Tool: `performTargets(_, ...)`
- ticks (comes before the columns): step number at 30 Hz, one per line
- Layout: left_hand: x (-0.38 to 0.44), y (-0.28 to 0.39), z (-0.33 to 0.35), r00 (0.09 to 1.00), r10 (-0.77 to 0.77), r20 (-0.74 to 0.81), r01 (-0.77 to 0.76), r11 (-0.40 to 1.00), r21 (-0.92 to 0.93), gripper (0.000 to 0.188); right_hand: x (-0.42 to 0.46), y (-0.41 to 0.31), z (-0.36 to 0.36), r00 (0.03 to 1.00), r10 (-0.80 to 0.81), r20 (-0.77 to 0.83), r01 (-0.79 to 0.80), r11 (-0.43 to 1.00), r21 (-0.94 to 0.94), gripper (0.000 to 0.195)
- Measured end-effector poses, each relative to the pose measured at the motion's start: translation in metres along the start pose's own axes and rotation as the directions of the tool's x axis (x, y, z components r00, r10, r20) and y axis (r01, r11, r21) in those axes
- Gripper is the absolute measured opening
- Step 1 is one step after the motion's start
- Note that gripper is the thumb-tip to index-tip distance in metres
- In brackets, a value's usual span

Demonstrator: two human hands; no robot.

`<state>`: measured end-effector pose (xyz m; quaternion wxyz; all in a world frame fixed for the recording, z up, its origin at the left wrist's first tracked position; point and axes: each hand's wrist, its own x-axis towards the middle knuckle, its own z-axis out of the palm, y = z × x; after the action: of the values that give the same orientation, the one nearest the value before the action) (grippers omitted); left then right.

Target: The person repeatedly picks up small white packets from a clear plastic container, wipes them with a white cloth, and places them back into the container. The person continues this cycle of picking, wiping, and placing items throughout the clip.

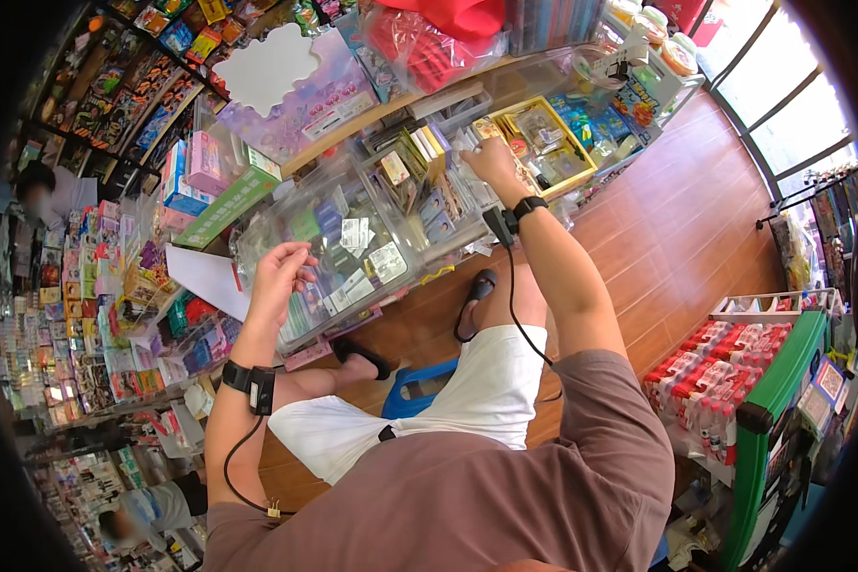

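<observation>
My left hand hovers over the left end of a clear plastic bin that holds small cards and packets; its fingers are loosely curled and nothing shows in them. Farther right, my right hand reaches down beside a yellow-rimmed tray of small goods. Its fingers are bent, and whether they grip anything is hidden. Between the hands, a second clear compartment holds upright card packs and more small packets. Each wrist wears a black strap with a cabled device.
A green-and-white box and a white board lie left. Above runs a wooden shelf edge with a purple box and red bagged goods. A blue stool stands between my legs. Bottled drinks are stacked right. Two other people are at left.
</observation>
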<state>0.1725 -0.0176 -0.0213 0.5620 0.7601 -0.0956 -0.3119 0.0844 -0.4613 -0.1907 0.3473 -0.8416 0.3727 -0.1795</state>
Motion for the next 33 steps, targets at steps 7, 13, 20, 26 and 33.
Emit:
performTargets(7,0.043,-0.032,-0.012,0.991,-0.097,-0.096,0.107,0.989,0.103,0.023,-0.048,0.017,-0.013,0.992,-0.077,-0.102,0.103,0.953,0.283,0.034)
performTargets(13,0.118,-0.07,0.011,0.985,-0.128,-0.115,0.16,0.93,0.332,0.034,-0.169,0.029,-0.031,0.907,0.218,0.36,-0.408,0.245,0.88,0.031)
performTargets(20,0.154,-0.107,0.036,0.997,-0.06,-0.04,0.069,0.644,0.762,0.067,-0.222,0.035,-0.033,0.801,0.232,0.551,-0.576,0.05,0.816,0.036)
performTargets(26,0.146,-0.103,0.053,0.988,0.104,-0.11,0.046,0.482,0.875,0.05,-0.212,0.033,-0.027,0.816,0.256,0.517,-0.532,-0.014,0.847,0.034)
performTargets(33,0.138,-0.092,0.023,0.992,0.118,-0.034,-0.03,0.505,0.863,0.029,-0.212,0.037,-0.017,0.839,0.195,0.507,-0.518,0.004,0.856,0.033)
